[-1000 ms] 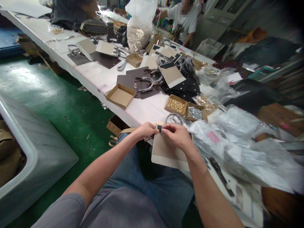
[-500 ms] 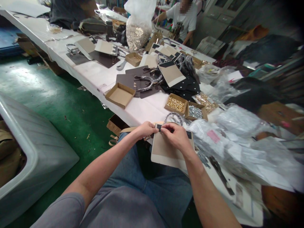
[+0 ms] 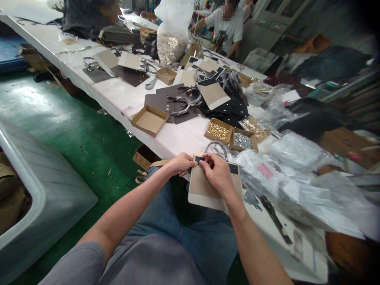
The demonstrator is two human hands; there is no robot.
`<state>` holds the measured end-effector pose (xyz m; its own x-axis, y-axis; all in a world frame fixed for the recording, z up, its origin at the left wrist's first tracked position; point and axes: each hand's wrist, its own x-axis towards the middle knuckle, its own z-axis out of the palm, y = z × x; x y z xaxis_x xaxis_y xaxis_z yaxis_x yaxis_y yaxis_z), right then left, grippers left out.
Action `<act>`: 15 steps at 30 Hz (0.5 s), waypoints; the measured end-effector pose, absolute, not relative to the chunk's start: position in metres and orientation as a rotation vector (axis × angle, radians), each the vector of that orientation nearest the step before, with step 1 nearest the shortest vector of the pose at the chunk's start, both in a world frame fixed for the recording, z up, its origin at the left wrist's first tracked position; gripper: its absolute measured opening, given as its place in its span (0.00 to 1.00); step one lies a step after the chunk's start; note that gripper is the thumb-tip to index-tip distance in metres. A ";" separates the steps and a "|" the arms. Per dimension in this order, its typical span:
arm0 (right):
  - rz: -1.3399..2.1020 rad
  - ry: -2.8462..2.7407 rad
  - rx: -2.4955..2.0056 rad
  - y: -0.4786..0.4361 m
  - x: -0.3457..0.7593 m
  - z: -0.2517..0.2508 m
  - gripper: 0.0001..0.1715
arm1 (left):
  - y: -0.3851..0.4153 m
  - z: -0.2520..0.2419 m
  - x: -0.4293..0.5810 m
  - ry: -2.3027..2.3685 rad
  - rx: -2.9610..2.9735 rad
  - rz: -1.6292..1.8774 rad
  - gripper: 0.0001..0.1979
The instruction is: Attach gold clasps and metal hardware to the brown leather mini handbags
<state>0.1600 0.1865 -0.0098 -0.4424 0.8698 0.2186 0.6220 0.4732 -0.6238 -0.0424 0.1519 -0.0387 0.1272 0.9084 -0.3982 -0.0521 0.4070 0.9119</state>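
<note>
A beige bag panel (image 3: 204, 190) with black patches along its top edge lies over my lap at the table's edge. My left hand (image 3: 184, 161) pinches the panel's upper left corner, thumb on the black patch. Over the same patch, my right hand (image 3: 218, 171) has its thumb and fingers pressed together; whatever small piece they hold is too small to make out. Just beyond the panel a plastic-wrapped bag handle (image 3: 216, 148) arches up. Behind it stand a cardboard box of gold-coloured fittings (image 3: 219, 130) and one of silver-coloured fittings (image 3: 242, 140).
An open cardboard tray (image 3: 150, 120) sits near the table edge. Farther back lie dark panels with wrapped handles (image 3: 187, 106) and a large bag of metal parts (image 3: 171, 45). Plastic bags (image 3: 285, 186) crowd the right. A grey bin (image 3: 59, 194) stands left; a person (image 3: 228, 27) sits across.
My right hand has shifted slightly on the black patch, baring more of the patch at the panel's right. My left hand keeps its grip on the corner.
</note>
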 end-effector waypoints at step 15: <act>0.601 -2.331 -1.035 0.176 0.176 -0.013 0.13 | 0.151 -0.040 -0.044 1.245 0.880 0.842 0.20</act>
<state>0.1761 0.1758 -0.0132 -0.5759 0.7703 0.2739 0.5420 0.6105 -0.5775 -0.0435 0.1508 -0.0396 0.1289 0.8990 -0.4185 -0.0541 0.4278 0.9023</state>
